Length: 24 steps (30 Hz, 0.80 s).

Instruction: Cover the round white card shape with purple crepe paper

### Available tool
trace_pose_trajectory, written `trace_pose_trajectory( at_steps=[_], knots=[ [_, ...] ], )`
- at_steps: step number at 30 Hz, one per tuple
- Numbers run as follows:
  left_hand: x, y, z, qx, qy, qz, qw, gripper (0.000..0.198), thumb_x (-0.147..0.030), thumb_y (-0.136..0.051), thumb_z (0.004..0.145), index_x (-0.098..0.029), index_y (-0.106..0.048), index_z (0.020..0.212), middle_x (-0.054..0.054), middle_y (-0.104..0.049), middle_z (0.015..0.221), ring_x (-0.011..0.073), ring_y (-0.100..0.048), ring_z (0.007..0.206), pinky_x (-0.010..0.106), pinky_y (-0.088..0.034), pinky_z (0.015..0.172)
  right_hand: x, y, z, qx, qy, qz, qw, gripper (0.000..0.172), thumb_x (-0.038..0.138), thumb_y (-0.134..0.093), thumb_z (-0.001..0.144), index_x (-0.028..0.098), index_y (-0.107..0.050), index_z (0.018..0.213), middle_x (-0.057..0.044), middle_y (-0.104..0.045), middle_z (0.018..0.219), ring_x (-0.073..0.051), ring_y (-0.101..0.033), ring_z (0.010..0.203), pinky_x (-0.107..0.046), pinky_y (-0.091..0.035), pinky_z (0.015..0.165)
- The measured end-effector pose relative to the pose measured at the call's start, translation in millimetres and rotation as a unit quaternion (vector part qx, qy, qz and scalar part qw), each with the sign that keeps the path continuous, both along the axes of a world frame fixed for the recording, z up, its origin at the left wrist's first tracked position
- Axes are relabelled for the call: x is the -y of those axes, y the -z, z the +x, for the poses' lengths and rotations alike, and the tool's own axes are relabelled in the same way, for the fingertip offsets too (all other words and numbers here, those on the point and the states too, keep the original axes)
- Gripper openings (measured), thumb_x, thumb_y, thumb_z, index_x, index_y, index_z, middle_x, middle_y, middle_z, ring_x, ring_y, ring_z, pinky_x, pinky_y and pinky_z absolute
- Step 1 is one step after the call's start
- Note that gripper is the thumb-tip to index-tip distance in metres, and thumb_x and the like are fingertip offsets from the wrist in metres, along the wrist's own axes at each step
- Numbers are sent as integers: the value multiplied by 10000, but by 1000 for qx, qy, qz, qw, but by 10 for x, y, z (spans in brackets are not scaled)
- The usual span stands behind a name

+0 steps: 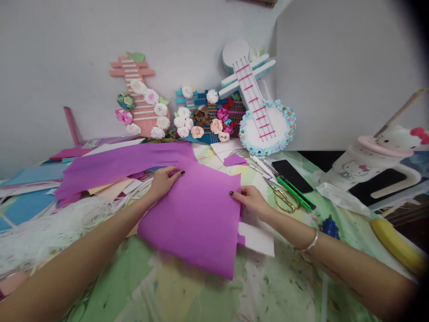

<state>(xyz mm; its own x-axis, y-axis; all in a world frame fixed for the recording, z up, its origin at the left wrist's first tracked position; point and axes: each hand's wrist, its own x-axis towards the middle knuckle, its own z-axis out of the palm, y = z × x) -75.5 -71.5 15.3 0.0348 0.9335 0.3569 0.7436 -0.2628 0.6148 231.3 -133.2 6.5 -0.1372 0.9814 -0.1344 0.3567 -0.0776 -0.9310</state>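
Note:
A purple foam sheet [197, 214] lies folded on the paint-stained table [187, 290] in front of me. My left hand [163, 180] rests on its upper left edge, fingers together and pressed flat on the sheet. At the sheet's right edge my right hand [250, 200] pinches the foam between thumb and fingers. A longer purple strip [117, 165] stretches to the left behind it. A white card [256, 237] pokes out from under the sheet's right side.
Gold-handled scissors [284, 199], green and white pens [293, 192] and a black phone [296, 175] lie right of the sheet. Paper-flower guitar crafts [258, 112] lean on the wall. A white cartoon-cat mug [362, 165], a yellow object [397, 246] and white shredded paper [50, 232] flank the area.

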Motion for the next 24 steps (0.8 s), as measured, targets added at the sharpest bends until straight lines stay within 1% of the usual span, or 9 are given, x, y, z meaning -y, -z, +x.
trace_pose_trajectory(
  at_steps=[4,7,10,12,19,22,24],
  knots=[
    [-2,59,17,-36,18,-12,999,386,-474,-509,800,-183,-700,966,61,-724,929,210,-631,782,297,-458,734,6,115,40,47,-16,22,999,315,462,-574,730,186,-542,583,13,-529,525,-123,-456,506,-244,-298,483],
    [0,81,21,-64,29,-22,997,379,-469,-490,809,-188,-702,949,55,-723,882,200,-611,729,287,-439,693,10,144,67,75,-28,33,996,330,465,-555,747,189,-518,570,21,-516,517,-118,-453,506,-241,-303,492],
    [-4,102,10,-92,34,-32,995,377,-476,-490,810,-189,-707,918,40,-701,742,185,-578,642,272,-412,627,15,131,90,100,-38,38,993,338,451,-541,762,192,-494,549,26,-508,501,-118,-457,502,-242,-304,498],
    [-9,123,-2,-107,38,-36,993,374,-476,-487,813,-189,-706,910,31,-679,689,177,-562,616,263,-397,605,19,115,99,115,-42,40,992,342,444,-537,767,194,-482,540,26,-506,493,-119,-462,500,-244,-304,499],
    [18,185,-27,-165,65,-47,983,342,-424,-451,849,-177,-687,866,27,-665,694,160,-562,615,248,-389,614,25,96,92,161,-54,50,984,343,429,-516,781,196,-468,535,27,-498,502,-117,-446,507,-248,-292,507],
    [37,192,-24,-205,71,-54,975,334,-411,-442,860,-176,-675,820,35,-658,691,170,-577,628,255,-392,632,17,92,91,184,-56,58,980,339,411,-526,775,193,-461,523,27,-484,507,-116,-423,515,-252,-273,514],
    [50,196,-13,-236,65,-61,968,333,-418,-439,867,-175,-666,840,46,-654,681,187,-589,635,267,-394,641,11,85,93,196,-59,62,977,338,400,-529,775,193,-456,518,28,-473,503,-115,-408,514,-254,-262,517]
  ],
)
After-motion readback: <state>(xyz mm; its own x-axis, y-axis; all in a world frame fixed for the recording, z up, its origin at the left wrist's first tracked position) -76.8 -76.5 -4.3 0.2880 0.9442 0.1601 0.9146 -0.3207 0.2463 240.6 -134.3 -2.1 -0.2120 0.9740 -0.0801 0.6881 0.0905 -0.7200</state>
